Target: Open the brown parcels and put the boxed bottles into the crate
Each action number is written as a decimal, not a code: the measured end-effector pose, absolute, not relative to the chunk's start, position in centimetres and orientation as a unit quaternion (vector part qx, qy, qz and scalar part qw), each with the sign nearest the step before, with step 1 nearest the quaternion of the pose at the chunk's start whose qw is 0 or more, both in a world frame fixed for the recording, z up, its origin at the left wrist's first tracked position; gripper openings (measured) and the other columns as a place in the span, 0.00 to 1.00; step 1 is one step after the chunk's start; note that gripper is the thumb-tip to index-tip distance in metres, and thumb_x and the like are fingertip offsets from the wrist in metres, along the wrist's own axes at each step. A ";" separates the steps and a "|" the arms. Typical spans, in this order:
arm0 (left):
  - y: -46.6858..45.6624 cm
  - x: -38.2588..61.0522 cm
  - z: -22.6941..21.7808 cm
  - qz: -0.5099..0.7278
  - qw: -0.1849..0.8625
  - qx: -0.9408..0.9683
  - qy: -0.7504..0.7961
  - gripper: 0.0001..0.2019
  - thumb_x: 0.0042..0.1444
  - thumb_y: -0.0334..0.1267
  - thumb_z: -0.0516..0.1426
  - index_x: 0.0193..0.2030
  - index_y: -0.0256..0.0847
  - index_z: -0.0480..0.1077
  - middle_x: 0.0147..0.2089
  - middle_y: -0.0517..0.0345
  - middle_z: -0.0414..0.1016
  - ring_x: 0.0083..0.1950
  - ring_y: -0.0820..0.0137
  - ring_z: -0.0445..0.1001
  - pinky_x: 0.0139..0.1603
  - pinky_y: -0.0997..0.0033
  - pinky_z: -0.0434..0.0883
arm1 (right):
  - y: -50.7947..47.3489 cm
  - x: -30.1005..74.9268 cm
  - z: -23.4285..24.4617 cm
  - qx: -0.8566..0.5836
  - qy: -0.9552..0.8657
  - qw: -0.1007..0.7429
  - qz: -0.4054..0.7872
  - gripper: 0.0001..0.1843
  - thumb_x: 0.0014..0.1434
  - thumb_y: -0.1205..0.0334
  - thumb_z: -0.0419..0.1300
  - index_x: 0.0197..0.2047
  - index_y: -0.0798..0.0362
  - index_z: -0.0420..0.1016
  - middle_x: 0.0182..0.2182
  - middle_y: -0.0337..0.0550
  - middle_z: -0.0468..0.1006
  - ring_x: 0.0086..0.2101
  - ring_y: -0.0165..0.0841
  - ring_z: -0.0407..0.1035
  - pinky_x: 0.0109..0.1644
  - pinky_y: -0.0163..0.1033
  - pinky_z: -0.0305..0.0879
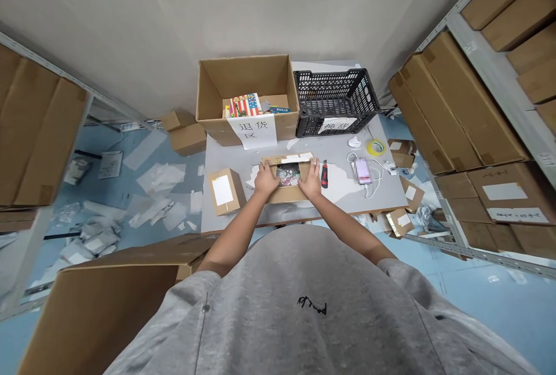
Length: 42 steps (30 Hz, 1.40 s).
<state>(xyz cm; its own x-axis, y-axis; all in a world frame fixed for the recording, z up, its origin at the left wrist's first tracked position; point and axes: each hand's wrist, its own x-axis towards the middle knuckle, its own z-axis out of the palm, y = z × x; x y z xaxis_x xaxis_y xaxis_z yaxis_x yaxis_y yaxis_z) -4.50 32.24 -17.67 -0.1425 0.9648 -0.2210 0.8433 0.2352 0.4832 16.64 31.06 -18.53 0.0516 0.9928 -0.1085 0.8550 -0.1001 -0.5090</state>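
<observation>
A small open cardboard box (287, 192) lies on the grey table (334, 189) in front of me, with colourful packed items visible inside. My left hand (266, 178) grips its left side, fingers curled over the edge. My right hand (311, 178) holds the right side, fingers bent over the flap. A red and black utility knife (324, 174) lies just right of my right hand.
A closed small box with a white label (225, 190) sits to the left. Behind stand a large open carton (245, 97) with a paper sign and a black plastic crate (334, 101). A phone with cable (362, 170) and a tape roll (376, 146) lie right. Shelves of cartons flank both sides.
</observation>
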 end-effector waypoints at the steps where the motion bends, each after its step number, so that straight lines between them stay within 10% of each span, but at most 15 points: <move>1: 32.1 -5.0 -17.8 0.151 0.259 0.597 0.744 0.50 0.55 0.42 0.63 0.81 0.41 0.46 0.73 0.34 0.65 0.61 0.44 0.77 0.54 0.52 0.76 | 30.9 16.8 -18.4 -0.712 -0.642 0.175 0.224 0.54 0.62 0.60 0.57 0.82 0.58 0.33 0.80 0.58 0.32 0.72 0.54 0.54 0.66 0.52 0.67; 11: 32.2 -11.8 -19.3 0.237 0.290 0.507 0.776 0.19 0.69 0.42 0.52 0.62 0.40 0.73 0.52 0.44 0.83 0.54 0.57 0.81 0.53 0.62 0.75 | 32.0 21.3 -19.0 -0.758 -0.522 0.292 0.263 0.34 0.73 0.57 0.39 0.76 0.59 0.56 0.59 0.61 0.76 0.57 0.46 0.72 0.63 0.49 0.68; 17: 32.2 -9.7 -19.9 0.163 0.178 0.533 0.811 0.33 0.67 0.35 0.51 0.78 0.30 0.56 0.76 0.28 0.60 0.77 0.47 0.60 0.74 0.45 0.61 | 32.8 22.3 -19.3 -0.795 -0.559 0.185 0.147 0.37 0.69 0.56 0.51 0.78 0.60 0.55 0.74 0.64 0.56 0.72 0.55 0.50 0.74 0.61 0.49; 21: 32.0 -7.7 -21.4 0.159 0.206 0.585 0.768 0.37 0.65 0.33 0.50 0.81 0.32 0.49 0.80 0.35 0.53 0.82 0.50 0.50 0.79 0.43 0.54 | 32.9 21.7 -19.8 -0.756 -0.618 0.144 0.158 0.42 0.68 0.59 0.51 0.80 0.62 0.46 0.79 0.62 0.44 0.76 0.53 0.38 0.77 0.61 0.37; 30: 32.5 -9.2 -21.4 0.140 0.277 0.637 0.706 0.43 0.63 0.44 0.58 0.83 0.51 0.46 0.83 0.48 0.46 0.72 0.47 0.68 0.60 0.51 0.75 | 32.3 21.9 -21.9 -0.686 -0.642 0.071 0.336 0.48 0.64 0.61 0.56 0.82 0.59 0.41 0.70 0.60 0.68 0.63 0.50 0.70 0.68 0.52 0.65; 35: 35.9 -9.7 -20.0 0.190 0.214 0.654 0.700 0.22 0.70 0.50 0.54 0.65 0.47 0.73 0.71 0.46 0.70 0.69 0.51 0.69 0.66 0.55 0.69 | 31.9 22.0 -22.1 -0.700 -0.628 0.056 0.334 0.44 0.67 0.65 0.52 0.82 0.58 0.40 0.65 0.59 0.75 0.57 0.48 0.76 0.66 0.52 0.66; 39: 39.2 -9.9 -20.1 0.202 0.245 0.607 0.729 0.19 0.70 0.54 0.53 0.50 0.43 0.78 0.49 0.44 0.81 0.56 0.52 0.76 0.55 0.60 0.71 | 31.4 22.0 -21.8 -0.679 -0.663 0.100 0.300 0.40 0.73 0.56 0.49 0.82 0.59 0.41 0.77 0.60 0.55 0.72 0.45 0.58 0.70 0.48 0.64; 42: 40.9 -9.3 -20.8 0.213 0.289 0.545 0.758 0.19 0.70 0.53 0.55 0.56 0.44 0.75 0.44 0.50 0.80 0.47 0.58 0.78 0.47 0.66 0.70 | 31.0 22.3 -21.6 -0.645 -0.704 0.085 0.284 0.57 0.66 0.40 0.62 0.82 0.59 0.35 0.80 0.61 0.40 0.76 0.48 0.46 0.70 0.50 0.64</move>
